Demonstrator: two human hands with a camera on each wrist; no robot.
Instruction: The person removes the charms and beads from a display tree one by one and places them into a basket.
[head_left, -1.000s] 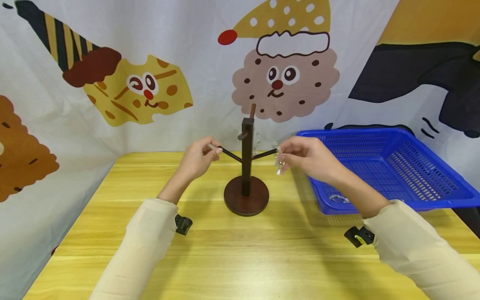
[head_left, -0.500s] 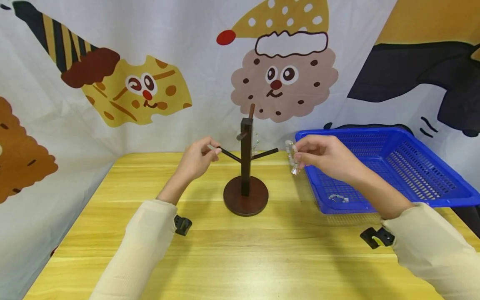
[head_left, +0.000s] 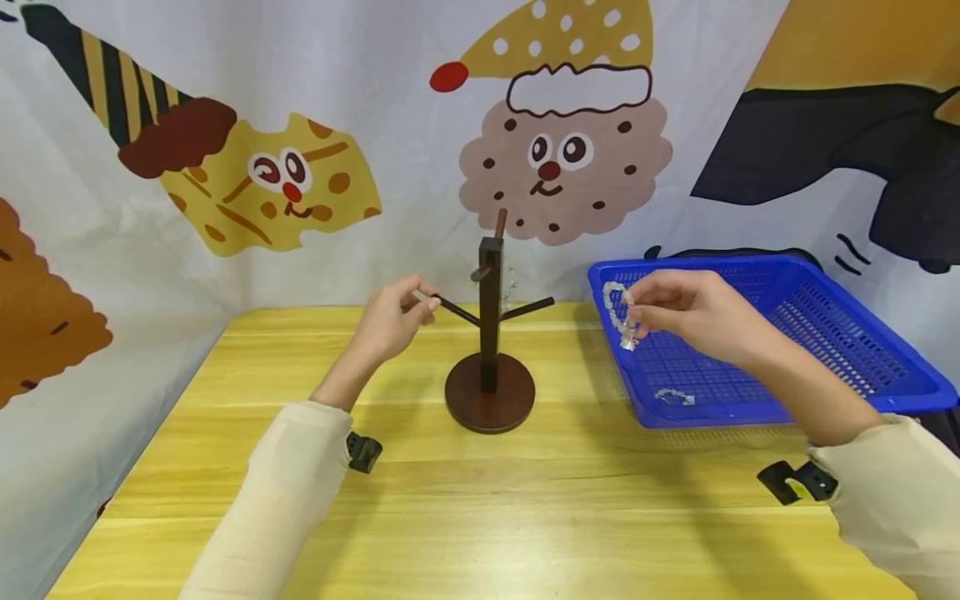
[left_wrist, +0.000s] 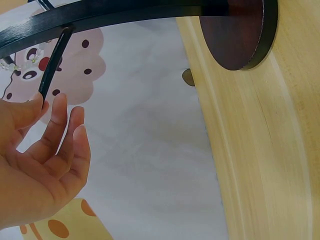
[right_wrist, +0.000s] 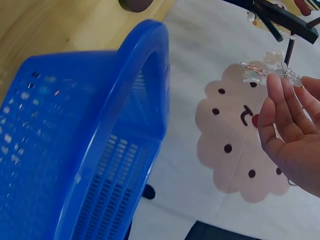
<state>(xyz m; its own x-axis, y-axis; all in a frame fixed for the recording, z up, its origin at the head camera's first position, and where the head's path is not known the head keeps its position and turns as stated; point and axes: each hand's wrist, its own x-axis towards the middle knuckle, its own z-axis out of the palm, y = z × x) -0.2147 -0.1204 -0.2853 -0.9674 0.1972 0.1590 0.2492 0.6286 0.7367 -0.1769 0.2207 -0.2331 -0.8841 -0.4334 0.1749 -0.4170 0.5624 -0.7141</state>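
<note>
A dark wooden peg stand [head_left: 490, 325] rises upright from a round base on the table. Its left peg [head_left: 457, 311] is pinched at the tip between my left hand's [head_left: 390, 319] thumb and index finger; the left wrist view shows the other fingers loosely bent. My right hand [head_left: 693, 312] pinches a clear beaded bracelet [head_left: 628, 337], which dangles from the fingertips over the near-left part of the blue basket. The front right peg [head_left: 528, 308] is bare. Behind the post, another beaded strand [head_left: 512, 287] hangs, partly hidden.
The blue plastic basket [head_left: 720, 414] stands at the right of the wooden table [head_left: 480, 500]. Inside its near-left corner lies another clear bracelet [head_left: 677, 395]. A white cloth [head_left: 420, 167] with cartoon prints hangs behind the table.
My right hand has carried the bracelet rightward from the right peg's tip to over the basket. My left hand has kept its pinch on the left peg.
</note>
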